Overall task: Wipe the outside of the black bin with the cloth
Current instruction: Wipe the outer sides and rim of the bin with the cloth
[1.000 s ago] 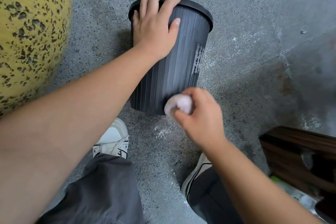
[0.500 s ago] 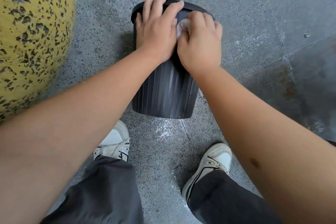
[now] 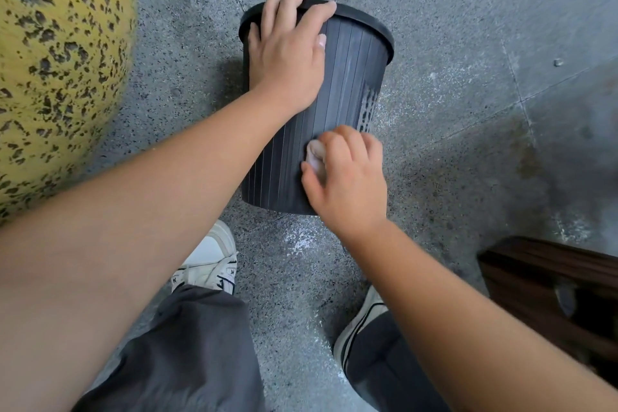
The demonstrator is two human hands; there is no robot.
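Head view, looking down. The black bin (image 3: 337,104) stands on the speckled grey floor (image 3: 451,27) just ahead of the person's two shoes, its ribbed wall facing the camera and its rim tipped away. The left hand (image 3: 289,57) lies over the near-left part of the rim, fingers spread and hooked over the edge, palm flat on the wall. The right hand (image 3: 347,177) is low on the bin's right side, fingers curled round a small pale cloth (image 3: 314,157) and pressing it against the ribs near the base.

Edges and room: bare floor runs open beyond the bin and to its right. On the left a large yellow, black-flecked rounded object (image 3: 60,70) stands near the bin but apart from it, with a strip of floor between. At lower right a dark brown wooden piece of furniture (image 3: 548,281) stands well apart from the bin. The left shoe (image 3: 210,261) and right shoe (image 3: 357,324) sit close to the bin's base.

Hidden or unclear: the bin's inside, far wall and left flank cannot be seen; the left forearm covers part of the near wall. Most of the cloth is inside the fist. A pale scuffed patch (image 3: 366,110) marks the right wall. The yellow object and the furniture are cut off by the picture's edge.
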